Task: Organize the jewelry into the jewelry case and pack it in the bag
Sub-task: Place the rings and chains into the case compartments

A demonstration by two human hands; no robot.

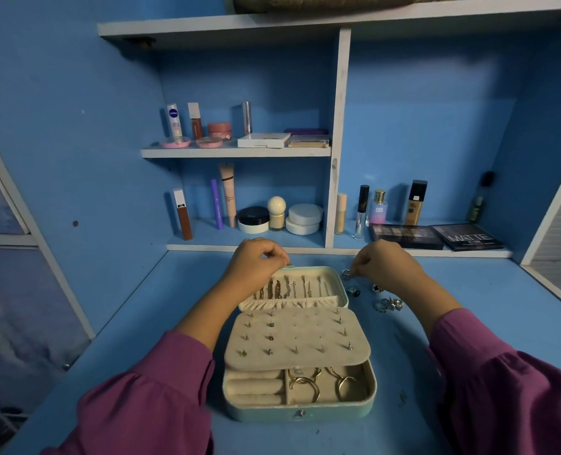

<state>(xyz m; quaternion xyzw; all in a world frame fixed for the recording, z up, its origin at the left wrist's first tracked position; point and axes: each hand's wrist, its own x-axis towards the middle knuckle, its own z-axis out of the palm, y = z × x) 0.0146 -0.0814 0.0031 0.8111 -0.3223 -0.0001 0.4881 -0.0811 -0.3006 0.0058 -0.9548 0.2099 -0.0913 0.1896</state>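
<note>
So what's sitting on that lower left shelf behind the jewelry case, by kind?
Tall tubes: 3
Round jars: 3
Ball-capped bottle: 1
Total: 7

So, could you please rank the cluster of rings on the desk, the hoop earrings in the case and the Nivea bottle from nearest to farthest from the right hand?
From the right hand:
1. Rings, just below it on the desk.
2. Hoop earrings, in the case's front compartment.
3. Nivea bottle, upper left shelf.
</note>
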